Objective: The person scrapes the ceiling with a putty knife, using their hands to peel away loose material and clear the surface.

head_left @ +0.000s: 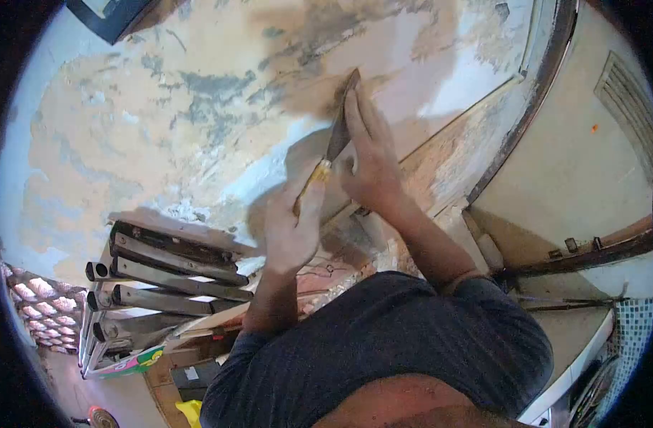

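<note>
My left hand point(294, 221) is closed around the yellowish handle of a trowel point(338, 132). Its narrow dark blade points up and away from me, close to a patchy wall point(219, 128) with peeling paint and bare grey spots. My right hand point(373, 157) lies along the right side of the blade, its fingers stretched out towards the tip and the thumb apart. Whether the blade edge presses on the wall cannot be made out. Shadows of the hands fall on the wall beside them.
A folded metal ladder point(180, 274) leans at the lower left. To the right stands a beige door point(555, 164) with a vent, behind a dark frame. Boxes and a yellow item point(189, 412) lie low at left. A dark object point(111, 18) shows at the top left.
</note>
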Tool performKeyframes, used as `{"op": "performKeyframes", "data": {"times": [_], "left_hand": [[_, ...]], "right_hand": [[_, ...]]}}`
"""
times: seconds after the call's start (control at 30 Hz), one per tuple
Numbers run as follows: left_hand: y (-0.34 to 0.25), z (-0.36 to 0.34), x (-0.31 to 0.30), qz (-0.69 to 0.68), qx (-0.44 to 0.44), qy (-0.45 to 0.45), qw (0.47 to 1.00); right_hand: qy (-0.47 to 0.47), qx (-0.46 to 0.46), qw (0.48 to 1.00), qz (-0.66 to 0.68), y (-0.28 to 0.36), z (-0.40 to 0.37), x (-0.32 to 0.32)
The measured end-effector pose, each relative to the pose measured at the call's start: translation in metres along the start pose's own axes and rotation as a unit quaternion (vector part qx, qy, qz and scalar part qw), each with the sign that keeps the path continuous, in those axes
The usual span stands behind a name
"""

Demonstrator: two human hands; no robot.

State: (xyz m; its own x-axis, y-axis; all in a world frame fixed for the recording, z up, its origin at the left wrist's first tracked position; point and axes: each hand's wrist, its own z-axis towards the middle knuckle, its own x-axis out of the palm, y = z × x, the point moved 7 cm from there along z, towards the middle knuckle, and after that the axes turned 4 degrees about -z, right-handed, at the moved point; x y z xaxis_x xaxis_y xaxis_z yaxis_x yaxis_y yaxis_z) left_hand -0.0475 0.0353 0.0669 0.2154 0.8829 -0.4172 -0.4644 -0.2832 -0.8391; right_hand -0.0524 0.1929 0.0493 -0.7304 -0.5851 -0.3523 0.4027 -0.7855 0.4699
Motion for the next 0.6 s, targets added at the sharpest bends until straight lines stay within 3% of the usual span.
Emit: {"op": "performKeyframes", "data": {"times": [0.1, 0.17, 0.2, 0.23, 0.3, 0.4, 0.47, 0.5, 0.57, 0.6], "left_hand": [[-0.003, -0.004, -0.002, 0.06, 0.013, 0.009, 0.998], [-0.001, -0.01, -0.007, 0.018, 0.084, 0.003, 0.996], [0.006, -0.011, -0.005, -0.026, -0.049, 0.034, 0.998], [0.008, 0.001, 0.001, -0.026, -0.043, 0.036, 0.998], [-0.002, 0.014, 0.023, 0.019, 0.092, 0.039, 0.995], [-0.026, -0.002, 0.01, 0.03, 0.065, 0.042, 0.997], [-0.006, -0.013, -0.001, -0.043, 0.049, 0.05, 0.997], [-0.007, -0.006, 0.001, -0.04, 0.052, 0.053, 0.996], [0.004, -0.005, 0.01, 0.018, -0.036, 0.055, 0.998], [-0.016, -0.006, 0.013, 0.027, -0.005, 0.039, 0.999]], "right_hand": [[0.009, 0.014, 1.0, -0.007, 0.003, -0.002, 0.001], [0.025, 0.012, 1.0, 0.003, 0.01, -0.01, 0.002], [0.027, 0.011, 1.0, 0.01, 0.01, -0.007, 0.003], [0.022, 0.008, 1.0, 0.007, 0.004, 0.001, 0.002], [-0.023, 0.041, 0.999, 0.001, -0.009, 0.006, -0.007], [0.032, 0.025, 0.999, 0.006, -0.003, 0.004, -0.011], [0.041, 0.018, 0.999, -0.006, 0.006, -0.004, -0.008], [0.047, 0.015, 0.999, -0.012, 0.009, -0.005, -0.003], [0.026, 0.021, 0.999, -0.013, -0.002, -0.009, 0.003], [0.019, 0.016, 0.999, -0.022, -0.002, -0.008, 0.003]]}}
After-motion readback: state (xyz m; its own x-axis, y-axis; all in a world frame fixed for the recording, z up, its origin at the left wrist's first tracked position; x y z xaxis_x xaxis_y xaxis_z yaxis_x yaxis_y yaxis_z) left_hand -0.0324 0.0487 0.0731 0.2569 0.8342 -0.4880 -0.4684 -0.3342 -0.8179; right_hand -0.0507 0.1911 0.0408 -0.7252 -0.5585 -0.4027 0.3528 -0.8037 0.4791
